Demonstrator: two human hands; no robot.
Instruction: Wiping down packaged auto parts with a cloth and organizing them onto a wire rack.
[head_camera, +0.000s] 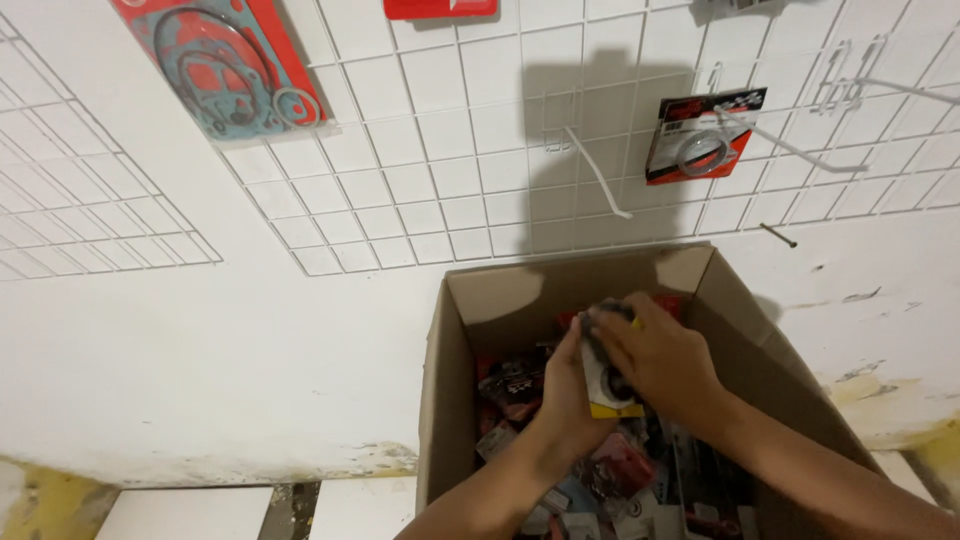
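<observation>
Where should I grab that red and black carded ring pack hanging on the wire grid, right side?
Pinch the lower edge of the ring pack from below and in front, then slide it outward along its white hook. The flat card hangs tilted off the hook, bottom edge free.

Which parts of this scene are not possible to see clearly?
Head view:
- Packet between left hand and right hand: mostly covered by both, blurred.
- Cardboard box: near side cut off by bottom edge; its packets too small, jumbled.
- Red package on wire grid: cut off by top edge.
</observation>
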